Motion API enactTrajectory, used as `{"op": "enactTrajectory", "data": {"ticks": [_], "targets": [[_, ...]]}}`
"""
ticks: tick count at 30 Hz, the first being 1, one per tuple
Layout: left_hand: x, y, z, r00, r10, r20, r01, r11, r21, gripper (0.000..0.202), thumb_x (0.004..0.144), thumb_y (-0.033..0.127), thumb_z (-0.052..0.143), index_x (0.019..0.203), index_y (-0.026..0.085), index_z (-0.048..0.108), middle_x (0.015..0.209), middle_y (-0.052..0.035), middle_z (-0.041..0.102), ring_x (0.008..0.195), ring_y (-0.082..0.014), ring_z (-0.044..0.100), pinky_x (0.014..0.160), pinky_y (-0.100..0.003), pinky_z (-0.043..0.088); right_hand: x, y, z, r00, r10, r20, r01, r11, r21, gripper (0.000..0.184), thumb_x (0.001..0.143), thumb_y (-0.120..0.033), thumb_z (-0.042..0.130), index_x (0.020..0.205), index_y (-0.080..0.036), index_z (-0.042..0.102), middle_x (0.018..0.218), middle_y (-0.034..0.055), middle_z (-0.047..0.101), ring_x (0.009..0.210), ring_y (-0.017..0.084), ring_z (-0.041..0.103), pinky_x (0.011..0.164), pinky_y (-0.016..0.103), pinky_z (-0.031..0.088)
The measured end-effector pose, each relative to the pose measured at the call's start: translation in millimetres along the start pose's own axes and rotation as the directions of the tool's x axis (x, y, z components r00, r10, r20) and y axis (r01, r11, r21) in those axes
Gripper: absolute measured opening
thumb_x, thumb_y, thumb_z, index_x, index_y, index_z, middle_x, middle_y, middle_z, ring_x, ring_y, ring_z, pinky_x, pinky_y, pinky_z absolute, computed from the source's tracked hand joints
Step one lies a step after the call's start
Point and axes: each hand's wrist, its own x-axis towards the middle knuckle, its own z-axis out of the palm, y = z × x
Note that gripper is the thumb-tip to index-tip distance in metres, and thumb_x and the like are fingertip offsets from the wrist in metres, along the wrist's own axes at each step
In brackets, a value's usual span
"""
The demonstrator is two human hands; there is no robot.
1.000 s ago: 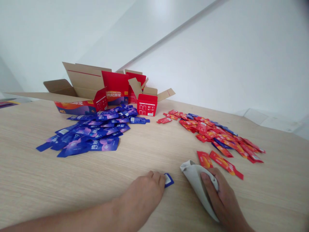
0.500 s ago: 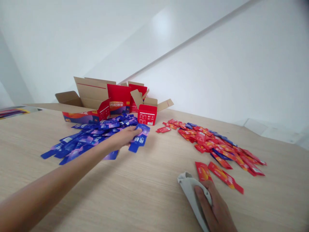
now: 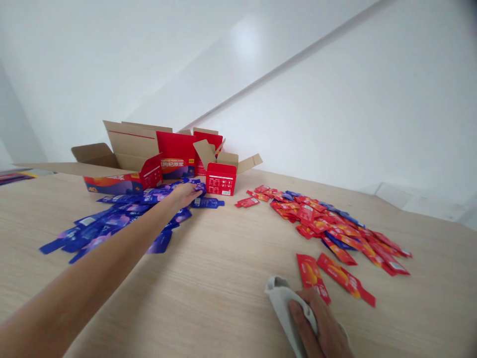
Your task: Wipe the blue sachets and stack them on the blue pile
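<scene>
Fingers of my left hand curl down onto the blue sachets at the pile's far end, farther out than a moment ago; can't tell if they're gripping. One sachet lies crosswise just beside them. And my right hand clenches a grey cloth near the red sachets; the red carton reads 枸杞原浆.

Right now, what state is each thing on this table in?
left hand, resting on blue sachets, grip unclear
right hand, clasping grey cloth
grey cloth, bunched
cardboard carton, flaps open
small red box, flaps open
blue sachets, loose heap
red sachets, loose heap, two lying apart
</scene>
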Motion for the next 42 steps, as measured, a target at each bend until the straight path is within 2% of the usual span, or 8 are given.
{"op": "enactTrajectory", "data": {"ticks": [4, 10, 15, 18, 23, 29, 35, 42], "targets": [[-37, -23, -5.4, 0.998, -0.007, 0.067, 0.002, 0.997, 0.071, 0.038, 0.099, 0.038, 0.065, 0.131, 0.018, 0.06, 0.131, -0.0105, 0.063, 0.109, -0.0239, 0.066, 0.091, -0.045, 0.059, 1, -1, -6, 0.995, -0.078, 0.058, 0.077, 0.997, 0.02, 0.025, 0.105, -0.046, 0.05, 0.101, -0.028, 0.066, 0.091, 0.0042, 0.074, 0.082, 0.021, 0.074, 0.072, 0.026, 0.061], [-147, -64, -27.0, 0.924, -0.147, 0.354, 0.057, 0.966, 0.254, 0.035, 0.091, 0.033, 0.076, 0.122, 0.019, 0.066, 0.123, -0.0099, 0.067, 0.102, -0.0211, 0.068, 0.077, -0.029, 0.054, 1, -13, -6, 0.974, -0.22, 0.051, 0.219, 0.975, 0.022, 0.016, 0.106, -0.036, 0.048, 0.103, -0.026, 0.06, 0.092, 0.0033, 0.07, 0.082, 0.02, 0.07, 0.074, 0.029, 0.058], [-220, -79, -28.5, 0.642, -0.204, 0.739, -0.26, 0.849, 0.46, 0.049, 0.098, 0.067, 0.05, 0.109, 0.022, 0.062, 0.094, -0.0026, 0.065, 0.086, -0.0184, 0.062, 0.07, -0.03, 0.049, 0, -26, -9, 0.897, -0.365, 0.25, 0.366, 0.93, 0.045, 0.01, 0.102, -0.026, 0.052, 0.104, -0.024, 0.061, 0.096, 0.0041, 0.069, 0.09, 0.021, 0.067, 0.08, 0.03, 0.054], [-248, -71, -9.2, 0.55, -0.17, 0.817, -0.468, 0.748, 0.471, 0.044, 0.105, 0.062, 0.039, 0.099, 0.023, 0.059, 0.091, -0.0003, 0.063, 0.086, -0.0163, 0.059, 0.078, -0.03, 0.048, -4, -33, -10, 0.847, -0.356, 0.395, 0.368, 0.929, 0.048, 0.014, 0.097, -0.025, 0.06, 0.11, -0.025, 0.064, 0.105, 0.0028, 0.071, 0.1, 0.021, 0.065, 0.089, 0.032, 0.052], [-270, -69, 49.9, 0.424, -0.088, 0.902, -0.679, 0.627, 0.38, 0.04, 0.108, 0.053, 0.037, 0.089, 0.022, 0.055, 0.084, 0.002, 0.06, 0.082, -0.0146, 0.058, 0.076, -0.028, 0.044, -14, -37, -4, 0.807, -0.388, 0.444, 0.408, 0.911, 0.055, 0.025, 0.095, -0.037, 0.065, 0.117, -0.025, 0.065, 0.119, 0.0031, 0.071, 0.115, 0.022, 0.063, 0.103, 0.034, 0.048], [-265, -111, 137.2, 0.25, 0.008, 0.968, -0.887, 0.402, 0.226, 0.036, 0.108, 0.036, 0.032, 0.08, 0.022, 0.049, 0.076, 0.0032, 0.054, 0.074, -0.0135, 0.055, 0.068, -0.026, 0.042, -17, -36, -1, 0.803, -0.403, 0.44, 0.45, 0.893, -0.002, 0.029, 0.098, -0.048, 0.06, 0.116, -0.026, 0.067, 0.11, 0.0016, 0.074, 0.105, 0.022, 0.068, 0.097, 0.034, 0.052], [-241, -153, 230.4, 0.212, 0.048, 0.976, -0.959, 0.205, 0.198, 0.027, 0.107, 0.03, 0.043, 0.091, 0.018, 0.061, 0.087, -0.0002, 0.064, 0.083, -0.0159, 0.063, 0.078, -0.031, 0.051, -10, -35, 0, 0.77, -0.469, 0.432, 0.523, 0.852, -0.007, 0.032, 0.098, -0.05, 0.059, 0.114, -0.024, 0.067, 0.103, 0.0022, 0.072, 0.101, 0.022, 0.067, 0.096, 0.034, 0.054], [-197, -176, 350.5, 0.254, 0.119, 0.96, -0.959, -0.094, 0.266, 0.037, 0.099, 0.04, 0.065, 0.128, 0.017, 0.062, 0.131, -0.0107, 0.063, 0.113, -0.0255, 0.065, 0.096, -0.048, 0.057, -4, -39, 0, 0.764, -0.422, 0.488, 0.458, 0.888, 0.05, 0.035, 0.097, -0.048, 0.06, 0.115, -0.019, 0.068, 0.112, 0.0069, 0.074, 0.105, 0.026, 0.069, 0.096, 0.041, 0.057]]}}
